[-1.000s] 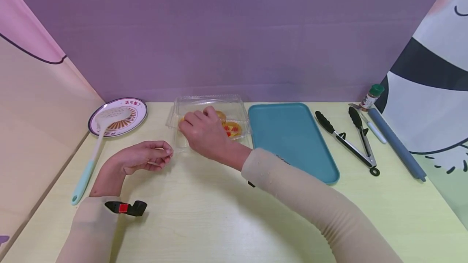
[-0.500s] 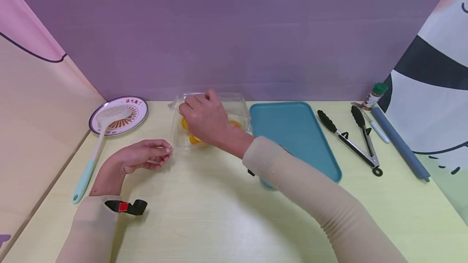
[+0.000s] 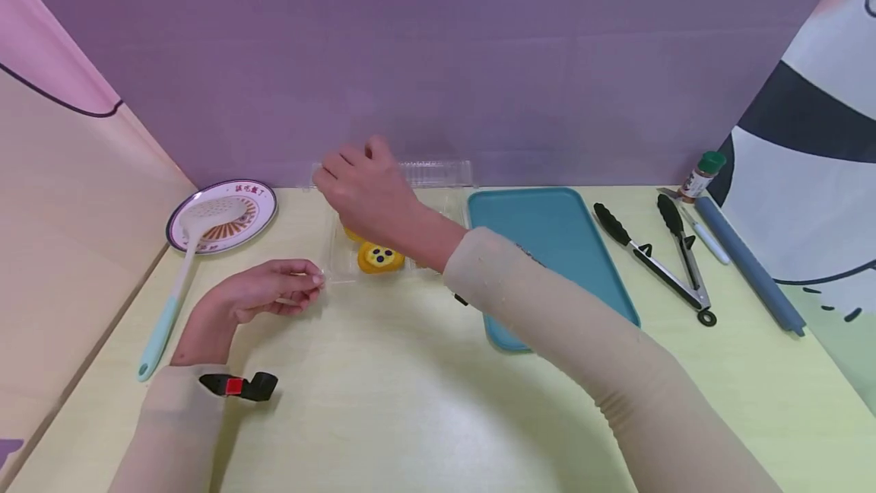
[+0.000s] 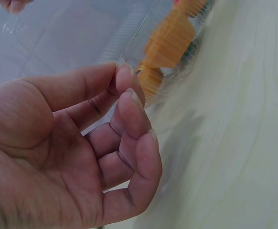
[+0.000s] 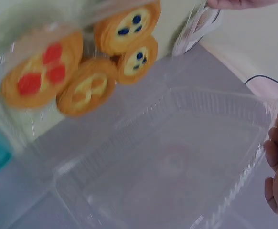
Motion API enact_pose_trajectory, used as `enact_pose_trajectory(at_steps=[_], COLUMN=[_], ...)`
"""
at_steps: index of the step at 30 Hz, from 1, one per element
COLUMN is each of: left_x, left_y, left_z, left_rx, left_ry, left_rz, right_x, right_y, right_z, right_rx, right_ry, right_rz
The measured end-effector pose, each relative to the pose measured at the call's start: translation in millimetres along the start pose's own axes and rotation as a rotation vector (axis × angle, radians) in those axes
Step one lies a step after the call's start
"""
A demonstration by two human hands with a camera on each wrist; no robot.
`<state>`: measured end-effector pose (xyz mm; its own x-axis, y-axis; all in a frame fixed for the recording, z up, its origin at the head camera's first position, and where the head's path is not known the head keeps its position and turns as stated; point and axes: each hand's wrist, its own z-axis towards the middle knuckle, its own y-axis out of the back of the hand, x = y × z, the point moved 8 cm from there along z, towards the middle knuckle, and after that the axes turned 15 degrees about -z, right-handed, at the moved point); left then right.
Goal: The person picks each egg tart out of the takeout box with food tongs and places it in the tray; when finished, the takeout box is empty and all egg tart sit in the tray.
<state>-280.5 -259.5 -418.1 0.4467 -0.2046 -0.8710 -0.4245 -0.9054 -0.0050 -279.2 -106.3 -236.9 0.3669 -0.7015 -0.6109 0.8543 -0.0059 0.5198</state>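
Note:
A clear plastic clamshell box (image 3: 342, 278) lies at the back middle of the table, with several orange-rimmed tarts (image 3: 380, 258) in its base. In the right wrist view one tart (image 5: 43, 74) bears red pieces, others dark blue dots. My left hand (image 3: 270, 291) pinches the box's near left edge between thumb and index finger; its other fingers curl loosely. My right hand (image 3: 366, 192) grips the edge of the clear lid (image 5: 172, 152), which stands raised and tilted back from the base. That forearm hides part of the box in the head view.
Right of the box lies a teal tray (image 3: 554, 234), partly under my right forearm. Farther right are black-tipped tongs (image 3: 657, 272), a white-handled knife (image 3: 708, 243), a green-capped bottle (image 3: 699, 177) and a blue-grey roll (image 3: 749, 265). A slotted turner (image 3: 205, 217) rests on a plate (image 3: 260, 234) at left.
My right hand has moved up and back, swinging the lid from low over the tarts to raised open. My left hand has stayed at the box's edge.

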Motion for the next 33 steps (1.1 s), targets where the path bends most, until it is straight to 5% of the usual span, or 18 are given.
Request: enact_pose_trajectory(at_steps=[7, 23, 33], left_x=[0.3, -2.6, -2.4], left_y=[-1.0, -4.2, -2.3], left_z=[-1.4, -1.3, -1.8], left_rx=[0.021, 0.039, 0.026], left_ry=[-0.006, -0.047, -0.041], left_rz=[0.016, 0.056, 0.059], right_x=[1, -4, -38], right_y=[-19, -24, -42], right_z=[5, 18, 22], right_rx=[0.215, 0.203, 0.408], right_ry=[0.077, 0.01, -0.105], right_rz=[-0.027, 0.006, 0.059])
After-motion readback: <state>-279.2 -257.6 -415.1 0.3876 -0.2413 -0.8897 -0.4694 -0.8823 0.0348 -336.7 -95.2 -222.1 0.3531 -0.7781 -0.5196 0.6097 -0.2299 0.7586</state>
